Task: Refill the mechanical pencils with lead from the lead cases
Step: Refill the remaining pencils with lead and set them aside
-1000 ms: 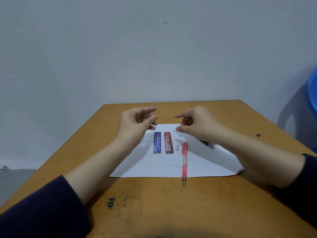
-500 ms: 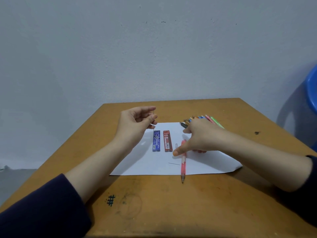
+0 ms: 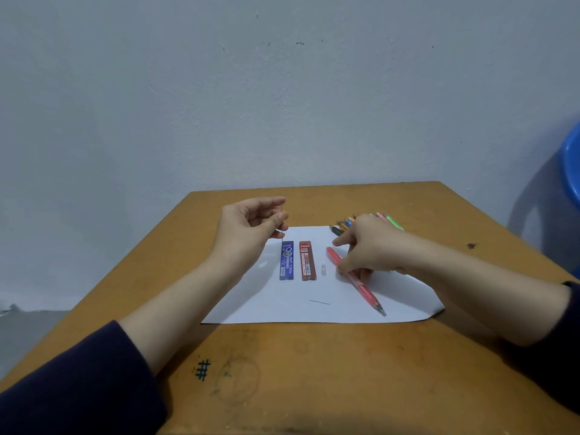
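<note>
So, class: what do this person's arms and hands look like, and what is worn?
The left hand and right hand are bare: no gloves, rings or watch show. The forearms are bare too; a dark navy left sleeve and matching right sleeve sit pushed up near the elbows.

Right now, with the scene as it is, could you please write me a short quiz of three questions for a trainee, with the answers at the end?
1. Which lies closer to the pink pencil: the blue lead case or the red lead case?
2. The right hand holds: A the blue lead case, B the pink pencil, C the red lead case.
3. True or false: the left hand holds nothing.
Key: 1 the red lead case. 2 B. 3 false; it pinches a thin lead.
</note>
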A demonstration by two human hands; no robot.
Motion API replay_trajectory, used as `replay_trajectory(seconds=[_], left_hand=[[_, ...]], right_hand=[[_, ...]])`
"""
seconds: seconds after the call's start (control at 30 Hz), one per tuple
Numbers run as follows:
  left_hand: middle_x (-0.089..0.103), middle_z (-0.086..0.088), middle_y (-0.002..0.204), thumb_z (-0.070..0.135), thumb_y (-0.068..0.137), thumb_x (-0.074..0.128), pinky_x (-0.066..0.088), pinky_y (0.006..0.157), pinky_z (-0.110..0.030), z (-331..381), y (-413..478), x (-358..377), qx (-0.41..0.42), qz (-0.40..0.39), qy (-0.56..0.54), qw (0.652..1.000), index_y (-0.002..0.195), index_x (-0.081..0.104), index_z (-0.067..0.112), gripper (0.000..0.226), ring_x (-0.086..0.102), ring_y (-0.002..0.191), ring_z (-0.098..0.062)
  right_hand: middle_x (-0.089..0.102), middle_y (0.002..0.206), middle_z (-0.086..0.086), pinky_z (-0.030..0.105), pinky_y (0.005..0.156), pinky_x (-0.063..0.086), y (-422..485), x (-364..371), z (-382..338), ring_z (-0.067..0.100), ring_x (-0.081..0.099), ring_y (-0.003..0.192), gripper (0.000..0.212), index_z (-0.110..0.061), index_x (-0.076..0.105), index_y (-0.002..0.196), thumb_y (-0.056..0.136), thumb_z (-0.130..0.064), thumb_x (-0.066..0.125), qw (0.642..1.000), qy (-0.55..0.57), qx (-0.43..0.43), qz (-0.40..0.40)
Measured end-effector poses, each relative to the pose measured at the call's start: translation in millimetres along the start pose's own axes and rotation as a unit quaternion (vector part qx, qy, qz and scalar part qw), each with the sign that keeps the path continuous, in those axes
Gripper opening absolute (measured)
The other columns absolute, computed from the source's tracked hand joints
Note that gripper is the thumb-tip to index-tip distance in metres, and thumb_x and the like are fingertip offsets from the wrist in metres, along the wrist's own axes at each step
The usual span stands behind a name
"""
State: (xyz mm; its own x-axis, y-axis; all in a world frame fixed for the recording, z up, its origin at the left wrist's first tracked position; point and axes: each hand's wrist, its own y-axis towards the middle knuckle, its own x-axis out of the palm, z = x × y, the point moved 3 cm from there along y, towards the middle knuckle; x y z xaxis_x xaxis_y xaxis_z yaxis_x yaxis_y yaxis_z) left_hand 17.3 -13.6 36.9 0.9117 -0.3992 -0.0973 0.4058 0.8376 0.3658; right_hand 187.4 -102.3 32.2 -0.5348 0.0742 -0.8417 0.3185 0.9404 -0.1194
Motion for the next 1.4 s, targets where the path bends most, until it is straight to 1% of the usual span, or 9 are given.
replay_trajectory(seconds=[0.07,0.13,0.27,0.37,0.47,0.53,0.67,0.83,1.4], left_hand=[[0.067,-0.010,0.081,-0.003,0.086,0.064,0.055,0.067,-0.019,0,0,0,-0.001,0.005,-0.003,1.000,0.105,0.067,0.009,0.022,0.065,0.064,-0.008],[0.066,-0.011,0.081,-0.004,0.086,0.064,0.054,0.066,-0.018,1,0,0,-0.003,0.012,-0.010,1.000,0.104,0.067,0.009,0.022,0.066,0.064,-0.008],[0.064,-0.007,0.076,-0.005,0.087,0.062,0.056,0.066,-0.020,4,1,-2,0.002,0.037,-0.045,0.998,0.099,0.066,0.010,0.020,0.066,0.062,-0.010],[0.064,-0.003,0.071,-0.005,0.088,0.061,0.058,0.068,-0.022,5,2,-5,0.011,0.066,-0.075,0.995,0.099,0.064,0.007,0.017,0.066,0.063,-0.011],[0.063,-0.007,0.076,-0.006,0.087,0.061,0.057,0.069,-0.022,8,2,-6,0.022,0.090,-0.109,0.990,0.101,0.062,0.005,0.017,0.067,0.065,-0.012],[0.063,-0.008,0.079,-0.006,0.087,0.061,0.055,0.068,-0.019,9,2,-7,0.032,0.103,-0.126,0.986,0.100,0.061,0.006,0.018,0.068,0.068,-0.011],[0.066,-0.005,0.077,-0.005,0.087,0.062,0.054,0.070,-0.019,12,0,-7,0.048,0.117,-0.151,0.981,0.097,0.061,0.008,0.017,0.070,0.072,-0.014],[0.066,-0.008,0.080,-0.005,0.088,0.061,0.054,0.071,-0.019,16,-1,-9,0.063,0.129,-0.183,0.973,0.098,0.060,0.007,0.016,0.070,0.075,-0.015],[0.065,-0.009,0.080,-0.008,0.088,0.059,0.055,0.071,-0.020,19,-6,-4,0.075,0.117,-0.185,0.973,0.098,0.059,0.005,0.016,0.070,0.076,-0.015]], right_hand=[[0.068,0.069,0.006,0.014,0.042,0.041,1,-2,1,0.010,0.064,0.049,0.055,-0.009,0.055,0.130,0.077,-0.007,0.068,0.999,0.039,-0.011,0.006],[0.068,0.066,0.006,0.023,0.055,0.052,1,-4,-1,0.013,0.066,0.053,0.053,-0.009,0.056,0.130,0.078,-0.005,0.066,0.997,0.064,-0.033,0.012],[0.061,0.061,-0.004,0.034,0.063,0.054,-2,-7,-10,0.009,0.056,0.052,0.047,-0.019,0.064,0.121,0.077,-0.004,0.065,0.986,0.083,-0.122,0.072],[0.058,0.062,-0.012,0.026,0.063,0.048,-3,-7,-13,0.002,0.049,0.053,0.046,-0.026,0.068,0.115,0.076,-0.004,0.067,0.972,0.087,-0.176,0.130],[0.057,0.059,-0.022,0.014,0.060,0.039,-5,-8,-14,0.002,0.046,0.054,0.047,-0.031,0.067,0.114,0.076,-0.004,0.068,0.959,0.085,-0.216,0.162],[0.056,0.059,-0.021,0.014,0.060,0.039,-6,-8,-15,0.003,0.045,0.056,0.047,-0.031,0.067,0.116,0.077,-0.005,0.069,0.952,0.081,-0.236,0.178],[0.056,0.068,-0.019,0.024,0.063,0.045,-10,-6,-17,0.006,0.048,0.061,0.046,-0.032,0.065,0.119,0.078,-0.012,0.071,0.942,0.049,-0.272,0.189],[0.057,0.074,-0.018,0.013,0.060,0.040,-13,-4,-19,0.002,0.050,0.068,0.043,-0.033,0.064,0.119,0.080,-0.016,0.071,0.937,0.037,-0.295,0.184],[0.057,0.075,-0.016,0.012,0.057,0.038,-11,-2,-17,0.002,0.049,0.062,0.045,-0.033,0.065,0.118,0.079,-0.014,0.073,0.927,0.059,-0.312,0.199]])
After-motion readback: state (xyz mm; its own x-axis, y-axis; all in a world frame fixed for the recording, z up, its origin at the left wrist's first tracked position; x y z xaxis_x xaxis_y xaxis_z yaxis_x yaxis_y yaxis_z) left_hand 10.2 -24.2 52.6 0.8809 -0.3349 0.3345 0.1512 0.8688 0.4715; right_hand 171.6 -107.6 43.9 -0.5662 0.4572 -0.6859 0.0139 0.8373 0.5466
